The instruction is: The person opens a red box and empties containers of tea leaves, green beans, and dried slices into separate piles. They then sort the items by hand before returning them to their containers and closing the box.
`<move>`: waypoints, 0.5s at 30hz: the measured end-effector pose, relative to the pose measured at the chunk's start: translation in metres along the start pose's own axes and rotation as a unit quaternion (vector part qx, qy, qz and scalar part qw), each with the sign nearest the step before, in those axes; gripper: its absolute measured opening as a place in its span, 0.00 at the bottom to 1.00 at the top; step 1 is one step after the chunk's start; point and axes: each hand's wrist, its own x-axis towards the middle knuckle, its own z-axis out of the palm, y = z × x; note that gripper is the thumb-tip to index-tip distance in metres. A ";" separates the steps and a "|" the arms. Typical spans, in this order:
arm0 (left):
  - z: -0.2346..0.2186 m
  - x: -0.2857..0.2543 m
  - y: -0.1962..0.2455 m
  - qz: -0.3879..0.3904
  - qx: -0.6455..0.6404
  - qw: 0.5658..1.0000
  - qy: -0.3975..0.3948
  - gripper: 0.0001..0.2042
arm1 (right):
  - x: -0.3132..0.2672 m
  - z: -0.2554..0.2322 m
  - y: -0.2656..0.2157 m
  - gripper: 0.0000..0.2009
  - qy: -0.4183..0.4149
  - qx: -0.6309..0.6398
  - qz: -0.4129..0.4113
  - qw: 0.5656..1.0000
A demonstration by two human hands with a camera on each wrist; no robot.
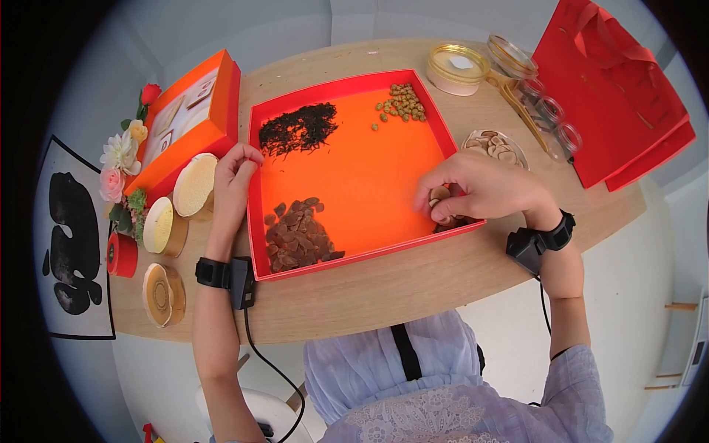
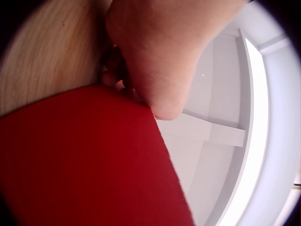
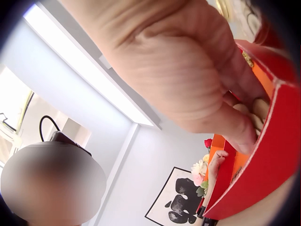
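Note:
A shallow red box [image 1: 294, 270] with an orange floor lies on the table. My left hand [image 1: 235, 181] grips its left wall; in the left wrist view the hand [image 2: 157, 56] is at the red wall [image 2: 89, 155]. Inside the near right corner, my right hand [image 1: 484, 188] holds pale round slices [image 1: 440, 193] between thumb and fingers, also visible in the right wrist view as slices [image 3: 259, 108]. Dark thin strands [image 1: 299, 129] are at the far left, green pellets [image 1: 405, 102] at the far right, flat brown pieces [image 1: 297, 235] at the near left.
A bowl of pale slices [image 1: 496, 146] stands beside the right hand. Beyond are a gold-lidded jar [image 1: 458, 68], small clear jars [image 1: 550, 108] and a red bag [image 1: 613, 96]. At left are an orange box [image 1: 214, 111], flowers [image 1: 118, 153] and several cream-coloured containers [image 1: 164, 227].

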 end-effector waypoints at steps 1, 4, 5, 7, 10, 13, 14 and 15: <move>0.000 0.000 0.000 0.000 0.000 1.000 0.000 0.05 | 0.002 0.002 -0.002 0.09 0.006 0.012 0.008 1.000; -0.001 0.000 0.000 -0.002 0.003 1.000 -0.001 0.05 | 0.005 0.006 -0.002 0.09 0.018 0.025 0.004 1.000; 0.000 -0.001 0.001 -0.002 0.001 1.000 0.000 0.05 | 0.005 0.007 -0.002 0.09 0.023 0.026 -0.008 0.999; 0.001 -0.001 0.003 -0.003 -0.001 1.000 0.002 0.05 | 0.006 0.009 0.000 0.10 0.027 0.030 -0.015 0.999; 0.002 -0.001 0.004 0.002 0.010 1.000 -0.003 0.04 | 0.006 0.009 -0.001 0.10 0.031 0.031 -0.019 0.999; 0.002 -0.001 0.004 0.001 0.005 1.000 -0.004 0.04 | 0.007 0.008 -0.003 0.09 0.023 0.028 -0.003 0.999; 0.002 -0.001 0.003 0.002 0.004 1.000 -0.004 0.04 | 0.007 0.008 -0.004 0.08 0.015 0.026 0.009 1.000; 0.002 -0.001 0.003 0.003 0.004 1.000 -0.005 0.04 | 0.007 0.008 -0.004 0.08 0.015 0.026 0.009 1.000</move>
